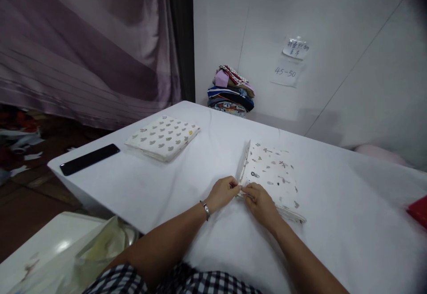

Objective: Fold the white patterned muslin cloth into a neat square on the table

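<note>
A folded white cloth point(270, 169) with small grey and brown prints lies on the white table, right of the middle. At its near left corner my left hand point(224, 192) pinches the edge, its fingers closed. My right hand point(260, 205) is beside it, thumb and fingertips closed on the same corner. The fingertips of both hands nearly meet there. Along the left side, one edge of the cloth stands slightly raised. A second folded cloth point(163, 137), white with grey mouse-head shapes, rests flat farther left, apart from both hands.
A black phone-like slab point(90, 159) lies near the left edge of the white table point(207, 151). Several folded fabrics point(231, 90) are stacked against the wall behind. Something red point(418, 211) sits at the right edge. A purple curtain point(100, 40) hangs at the left.
</note>
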`<state>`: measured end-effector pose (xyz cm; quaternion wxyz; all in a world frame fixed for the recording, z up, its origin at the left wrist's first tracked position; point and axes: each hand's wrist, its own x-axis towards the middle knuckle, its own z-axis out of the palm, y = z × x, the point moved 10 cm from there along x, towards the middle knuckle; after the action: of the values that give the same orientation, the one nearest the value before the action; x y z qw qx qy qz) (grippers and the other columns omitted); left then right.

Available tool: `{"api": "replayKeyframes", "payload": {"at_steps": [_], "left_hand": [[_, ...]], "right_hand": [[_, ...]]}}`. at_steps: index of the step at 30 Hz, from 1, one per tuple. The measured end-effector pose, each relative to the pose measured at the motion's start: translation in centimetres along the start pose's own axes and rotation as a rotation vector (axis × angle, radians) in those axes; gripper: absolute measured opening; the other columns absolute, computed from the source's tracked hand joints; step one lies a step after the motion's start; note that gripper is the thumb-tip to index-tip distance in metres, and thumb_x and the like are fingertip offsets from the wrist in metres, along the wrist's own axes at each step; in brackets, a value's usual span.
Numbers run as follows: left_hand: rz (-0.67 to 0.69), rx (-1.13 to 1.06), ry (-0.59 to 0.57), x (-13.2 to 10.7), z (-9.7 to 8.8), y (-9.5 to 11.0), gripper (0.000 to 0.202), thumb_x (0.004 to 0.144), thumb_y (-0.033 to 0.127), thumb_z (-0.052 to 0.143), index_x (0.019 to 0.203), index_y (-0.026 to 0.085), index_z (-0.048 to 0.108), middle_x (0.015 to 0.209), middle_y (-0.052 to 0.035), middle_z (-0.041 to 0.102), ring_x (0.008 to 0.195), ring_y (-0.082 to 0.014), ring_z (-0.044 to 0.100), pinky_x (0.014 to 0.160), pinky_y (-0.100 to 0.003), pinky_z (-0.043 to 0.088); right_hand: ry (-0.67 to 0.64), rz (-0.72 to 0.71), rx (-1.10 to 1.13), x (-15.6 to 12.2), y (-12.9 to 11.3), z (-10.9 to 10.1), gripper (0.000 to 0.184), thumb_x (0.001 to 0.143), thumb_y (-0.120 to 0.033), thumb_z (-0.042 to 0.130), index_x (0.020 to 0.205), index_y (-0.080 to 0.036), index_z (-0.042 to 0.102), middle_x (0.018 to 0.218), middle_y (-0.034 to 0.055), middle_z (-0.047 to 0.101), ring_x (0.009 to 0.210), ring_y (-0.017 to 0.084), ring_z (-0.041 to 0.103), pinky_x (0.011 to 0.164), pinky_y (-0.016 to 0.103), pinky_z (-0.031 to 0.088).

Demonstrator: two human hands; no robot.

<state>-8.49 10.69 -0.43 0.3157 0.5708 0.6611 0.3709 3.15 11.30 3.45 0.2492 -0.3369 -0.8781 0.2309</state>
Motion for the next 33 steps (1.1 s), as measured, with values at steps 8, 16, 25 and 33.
{"api": "replayKeyframes", "payload": {"at_steps": [8,16,25,33], "left_hand": [[0.004,0.041,0.02,-0.2,-0.1,0.3,0.021,0.076,0.038,0.054,0.071,0.018,0.058,0.067,0.0017,0.061,0.062,-0.013,0.052,0.055,-0.023,0.035],[-0.002,0.044,0.016,-0.3,-0.2,0.4,0.021,0.077,0.039,0.055,0.073,0.019,0.059,0.07,0.0015,0.062,0.064,-0.0134,0.052,0.057,-0.023,0.035],[0.032,0.041,0.014,-0.3,-0.2,0.8,0.021,0.077,0.039,0.054,0.071,0.019,0.058,0.068,0.0016,0.061,0.063,-0.0132,0.051,0.056,-0.024,0.035],[0.009,0.05,0.004,-0.4,-0.2,0.8,0.019,0.076,0.038,0.055,0.072,0.02,0.057,0.069,0.0017,0.061,0.064,-0.0136,0.051,0.056,-0.024,0.034]], "right_hand": [[0.008,0.379,-0.006,6.2,6.6,-3.5,0.022,0.081,-0.03,0.048,0.077,-0.019,0.066,0.068,0.0017,0.066,0.067,0.015,0.06,0.064,0.025,0.043],[-0.138,0.586,-0.008,9.4,9.7,-0.6,0.02,0.073,-0.024,0.058,0.054,-0.018,0.055,0.037,-0.0001,0.051,0.041,0.012,0.052,0.047,0.022,0.038],[-0.224,0.72,0.138,8.6,11.1,0.5,0.019,0.073,-0.018,0.055,0.055,-0.015,0.054,0.043,0.0032,0.058,0.033,0.011,0.05,0.036,0.02,0.039],[-0.189,0.718,0.249,8.9,11.3,0.8,0.019,0.072,-0.016,0.05,0.054,-0.016,0.053,0.039,0.0011,0.055,0.033,0.008,0.047,0.035,0.017,0.036]]}}
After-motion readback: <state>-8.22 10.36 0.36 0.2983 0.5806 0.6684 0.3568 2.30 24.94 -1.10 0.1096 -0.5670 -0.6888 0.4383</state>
